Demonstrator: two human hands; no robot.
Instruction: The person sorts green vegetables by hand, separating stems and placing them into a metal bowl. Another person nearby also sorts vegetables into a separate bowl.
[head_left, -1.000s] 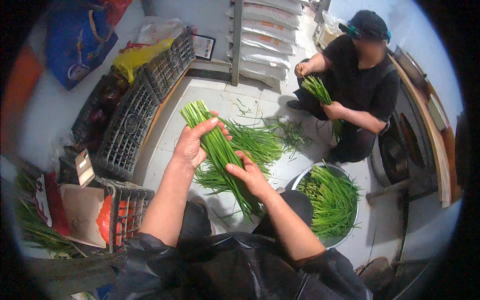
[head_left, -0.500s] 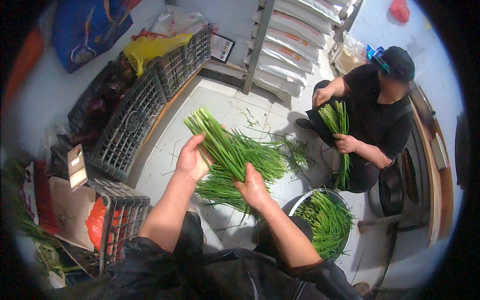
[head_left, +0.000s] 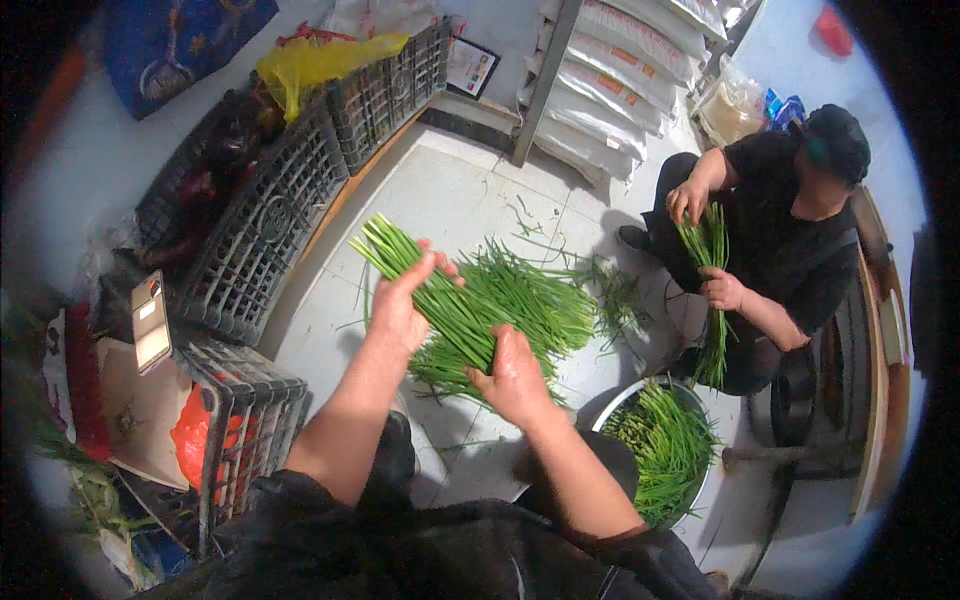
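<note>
My left hand (head_left: 405, 300) is closed round a bunch of long green chives (head_left: 445, 312), near its pale cut ends, which point up and left. My right hand (head_left: 510, 370) is closed on the same bunch farther down toward the leafy tips. Beneath and beyond the bunch, a loose pile of chives (head_left: 535, 290) lies on the tiled floor, with scattered trimmings (head_left: 620, 300) to its right. Right of my right forearm stands a round metal basin (head_left: 612, 405) heaped with chives (head_left: 655, 460).
A co-worker (head_left: 770, 240) in black squats at right, gripping another bunch (head_left: 712, 340). Black crates (head_left: 255, 255) line the left, one (head_left: 255, 430) by my left arm, with a phone (head_left: 150, 320) above it. White sacks (head_left: 610, 80) are stacked behind. A wooden shelf (head_left: 872, 380) edges the right.
My right hand has turned over on the bunch, its back now upward, while my left still grips near the cut ends. The co-worker's upper hand has moved onto their bunch's top. The view has shifted.
</note>
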